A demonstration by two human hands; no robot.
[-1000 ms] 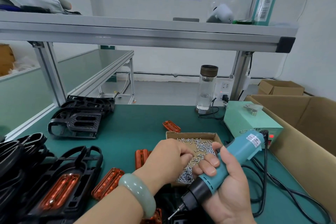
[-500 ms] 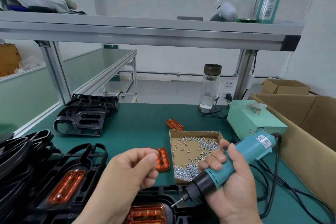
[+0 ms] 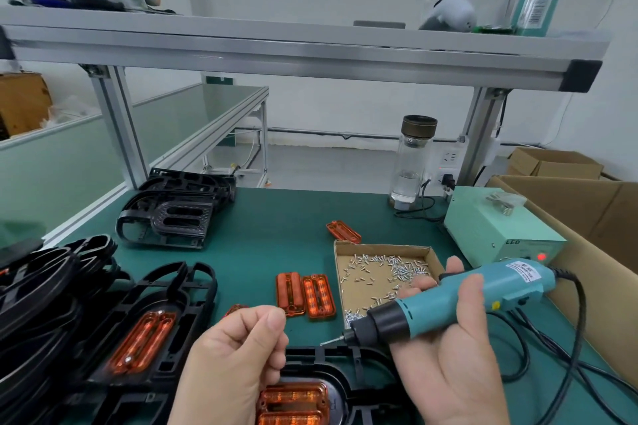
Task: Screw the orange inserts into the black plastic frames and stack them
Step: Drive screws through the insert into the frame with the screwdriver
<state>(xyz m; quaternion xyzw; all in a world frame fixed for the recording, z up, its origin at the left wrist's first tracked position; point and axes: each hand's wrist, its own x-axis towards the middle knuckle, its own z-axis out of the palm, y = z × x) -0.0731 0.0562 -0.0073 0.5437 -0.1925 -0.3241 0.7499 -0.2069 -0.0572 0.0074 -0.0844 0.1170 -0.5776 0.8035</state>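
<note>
Since the left hand (image 3: 238, 355) has left the screw box (image 3: 379, 248) pinching what seems a screw (image 3: 282, 313), while the right hand (image 3: 448, 355) grips the screwdriver (image 3: 466, 300) beside that box, fastening looks next.

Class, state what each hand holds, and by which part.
The right hand grips the screwdriver round its teal body. The left hand has thumb and forefinger pinched together; whether anything sits between them cannot be told.

Glossy translucent orange inserts (image 3: 305, 294), matt black frames (image 3: 165, 317)
</note>
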